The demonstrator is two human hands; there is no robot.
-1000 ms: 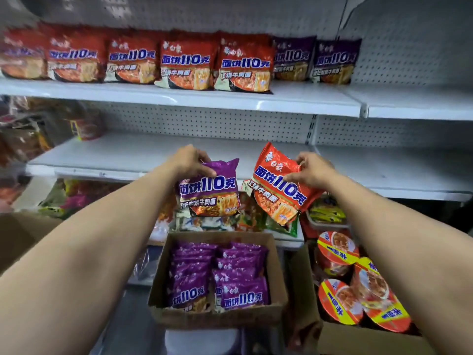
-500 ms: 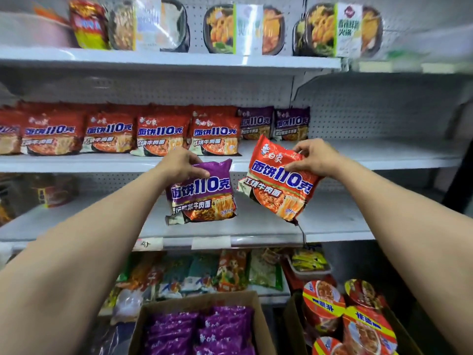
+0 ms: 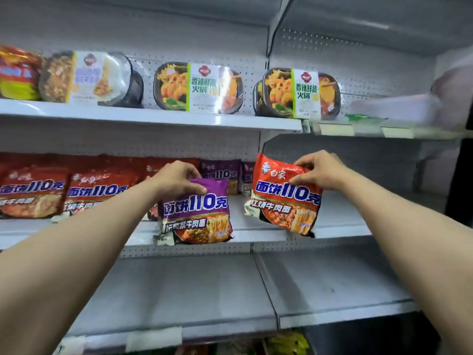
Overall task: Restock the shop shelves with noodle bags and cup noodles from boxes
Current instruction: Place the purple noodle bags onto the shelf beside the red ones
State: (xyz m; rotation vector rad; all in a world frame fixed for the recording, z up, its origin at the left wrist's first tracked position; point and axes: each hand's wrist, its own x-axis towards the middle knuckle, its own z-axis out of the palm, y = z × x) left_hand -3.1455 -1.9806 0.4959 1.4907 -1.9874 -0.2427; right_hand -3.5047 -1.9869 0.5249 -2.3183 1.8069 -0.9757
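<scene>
My left hand (image 3: 176,179) grips the top edge of a purple noodle bag (image 3: 197,213), which hangs in front of the middle shelf (image 3: 337,226). My right hand (image 3: 317,170) pinches the top of a red noodle bag (image 3: 279,198), held at the shelf's front edge, right of the purple one. On that shelf a row of red noodle bags (image 3: 61,190) stands at the left. Behind my hands stand two purple bags (image 3: 221,172). The boxes are out of view.
The top shelf (image 3: 153,119) carries black hotpot bowls (image 3: 197,89) and other tubs. The middle shelf's right section is bare white surface. The lower shelf (image 3: 204,303) is bare grey. A dark frame edge (image 3: 460,175) stands at the far right.
Both hands rose with their bags from above the box to middle-shelf height. The view tilted up; the box of purple bags and the cup noodles dropped out of sight.
</scene>
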